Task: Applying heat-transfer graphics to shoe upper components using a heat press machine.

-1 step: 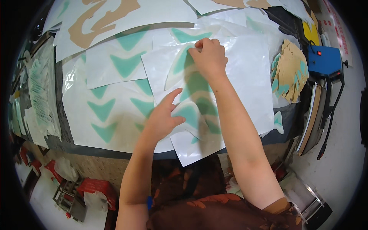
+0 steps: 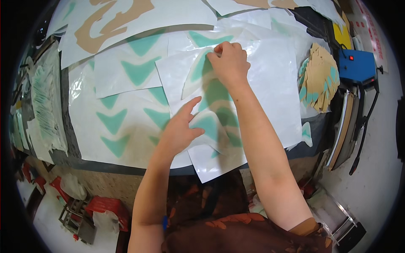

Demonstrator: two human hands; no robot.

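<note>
My right hand (image 2: 231,63) has its fingertips pinched together at the top of a curved translucent piece with a green patch (image 2: 199,72). My fingers hide that piece's very tip. Below and to the left, my left hand (image 2: 179,130) rests with thumb and index finger spread apart. Its thumb touches the edge of another curved translucent piece with a green centre (image 2: 210,126). Both pieces lie over a glossy white sheet (image 2: 270,71). More green chevron shapes run down that sheet between my hands, partly under my right arm's shadow.
Other white sheets with green chevrons (image 2: 112,121) cover the table's left side. A large white sheet with tan shapes (image 2: 168,14) lies at the far left. At right are a fanned stack of tan-and-green pieces (image 2: 318,78) and a blue box with a red switch (image 2: 357,65).
</note>
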